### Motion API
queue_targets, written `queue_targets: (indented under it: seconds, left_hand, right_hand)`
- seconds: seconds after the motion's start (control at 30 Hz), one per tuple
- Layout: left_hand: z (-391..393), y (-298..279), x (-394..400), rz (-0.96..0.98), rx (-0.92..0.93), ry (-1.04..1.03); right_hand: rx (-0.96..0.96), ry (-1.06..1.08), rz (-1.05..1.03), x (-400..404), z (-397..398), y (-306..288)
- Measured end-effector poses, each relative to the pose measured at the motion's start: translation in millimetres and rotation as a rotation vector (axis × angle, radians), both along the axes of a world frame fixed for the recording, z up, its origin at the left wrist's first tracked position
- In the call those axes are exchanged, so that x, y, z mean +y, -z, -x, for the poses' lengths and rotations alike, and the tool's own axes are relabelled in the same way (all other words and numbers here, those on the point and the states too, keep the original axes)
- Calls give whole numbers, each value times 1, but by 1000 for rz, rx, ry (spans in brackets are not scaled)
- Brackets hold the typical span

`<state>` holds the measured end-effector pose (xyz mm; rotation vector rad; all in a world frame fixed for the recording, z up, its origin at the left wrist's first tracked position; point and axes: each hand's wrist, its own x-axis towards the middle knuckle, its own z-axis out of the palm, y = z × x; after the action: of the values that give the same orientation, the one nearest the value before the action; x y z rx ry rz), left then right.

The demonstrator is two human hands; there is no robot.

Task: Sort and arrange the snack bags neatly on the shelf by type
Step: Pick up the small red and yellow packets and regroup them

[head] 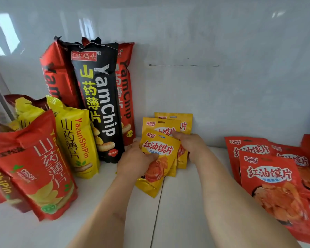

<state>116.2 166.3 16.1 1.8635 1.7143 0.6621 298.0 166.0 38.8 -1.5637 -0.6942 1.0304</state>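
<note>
Three small yellow snack bags stand in a row against the white back wall, mid-shelf. My left hand (135,161) grips the front yellow bag (159,149) by its left side, thumb across its face; this bag leans forward. My right hand (190,144) holds the second yellow bag (161,125) near its right edge, fingertips on its front. The rear yellow bag (175,116) stands behind both. Red bags of the same brand (272,176) lie flat at the right.
Tall Yam Chip tubes, one black (98,97) between two red (57,74), lean on the wall at left. In front of them stand a yellow yam-chip bag (77,140) and a red one (39,167). The white shelf (177,212) has a seam down its middle.
</note>
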Motion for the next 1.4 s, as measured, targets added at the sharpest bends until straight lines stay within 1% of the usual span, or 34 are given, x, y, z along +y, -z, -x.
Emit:
queue_targets:
  seconds: [0.1, 0.2, 0.4, 0.57, 0.7, 0.8, 0.87, 1.0, 1.17, 1.27, 1.4]
  left_hand:
    - [4, -3, -4, 9, -46, 22]
    - [10, -4, -3, 27, -110, -14]
    - [4, -10, -21, 53, -335, -12]
    - [-22, -23, -54, 76, -479, 11]
    - [-57, -24, -85, 86, -528, 50]
    - [-86, -22, -103, 100, -544, 49]
    - [-105, -19, -112, 141, -562, 38]
    - [-143, -14, -126, 211, -628, 31]
    - [-182, -15, -133, 215, -685, 20]
    - [-199, -17, -135, 182, -696, 12]
    - [-210, -18, -143, 111, -601, -3]
  right_hand:
    - [43, -14, 12, -5, -2, 1]
    - [39, 5, -13, -13, -12, 4]
    - [-99, 127, -81, -52, -48, 6]
    - [-175, 211, -197, -104, -85, -20]
    - [-236, 266, -224, -164, -127, -31]
    - [-228, 292, -220, -205, -157, -29]
    - [-211, 307, -189, -228, -174, -27]
    - [-263, 338, -140, -260, -199, -18]
    - [-333, 319, -123, -286, -217, -17]
    - [-463, 412, -151, -295, -223, -16]
    - [-672, 526, -111, -297, -218, -10]
